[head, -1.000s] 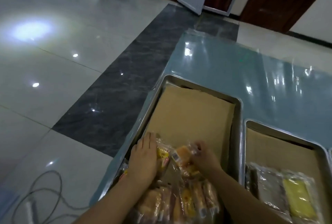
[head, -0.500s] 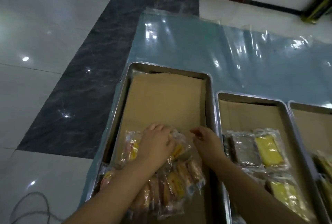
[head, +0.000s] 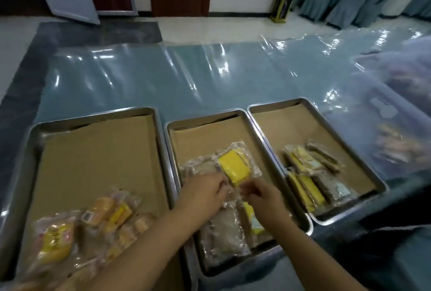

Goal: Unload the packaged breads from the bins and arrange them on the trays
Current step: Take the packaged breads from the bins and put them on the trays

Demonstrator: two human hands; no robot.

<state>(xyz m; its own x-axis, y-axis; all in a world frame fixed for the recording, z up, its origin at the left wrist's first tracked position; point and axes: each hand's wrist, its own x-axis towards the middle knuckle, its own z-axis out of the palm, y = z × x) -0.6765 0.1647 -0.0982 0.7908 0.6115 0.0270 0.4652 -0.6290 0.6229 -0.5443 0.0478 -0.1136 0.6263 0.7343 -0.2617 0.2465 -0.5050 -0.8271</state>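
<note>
Left hand [head: 203, 194] and right hand [head: 264, 195] both look curled, pinching the wrap at the near end of the yellow pack [head: 233, 169] in the middle tray [head: 205, 117]; I'd square it flat beside the brown pack [head: 198, 169], no overlap.

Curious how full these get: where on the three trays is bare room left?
Left tray: most room, bare paper from far rim to the pile of packs. Right tray: far half bare. Middle tray: a strip beyond the yellow pack. Crowded: near ends, most where left hand and right hand pinch that pack.
</note>
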